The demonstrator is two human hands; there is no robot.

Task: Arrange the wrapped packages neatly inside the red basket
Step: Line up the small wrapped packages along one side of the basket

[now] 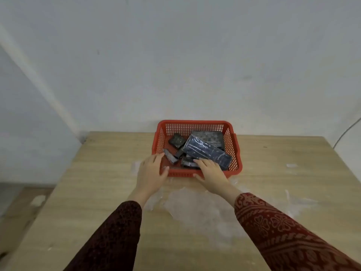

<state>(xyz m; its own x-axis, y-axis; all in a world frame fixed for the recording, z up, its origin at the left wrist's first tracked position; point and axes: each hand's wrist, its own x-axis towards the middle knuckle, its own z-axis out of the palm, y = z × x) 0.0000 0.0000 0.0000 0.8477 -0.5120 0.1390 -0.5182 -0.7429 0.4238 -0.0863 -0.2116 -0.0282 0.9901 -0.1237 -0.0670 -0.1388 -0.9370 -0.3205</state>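
Note:
A red mesh basket (195, 125) stands at the far side of the wooden table, against the wall. Several dark wrapped packages lie jumbled inside it. A long blue package (207, 151) lies slanted on top, a flat one (211, 136) sits at the back right, a small square one (177, 140) at the back left, and a narrow one (170, 155) near the front left. My left hand (153, 174) rests over the basket's front left corner, fingers spread. My right hand (211, 171) lies over the front rim, fingertips touching a small dark package (187, 162).
The wooden table (97, 192) carries white smears in its middle and to the right. A pale wall stands right behind the basket. A thin cable (345, 133) hangs at the far right. The floor shows at the lower left.

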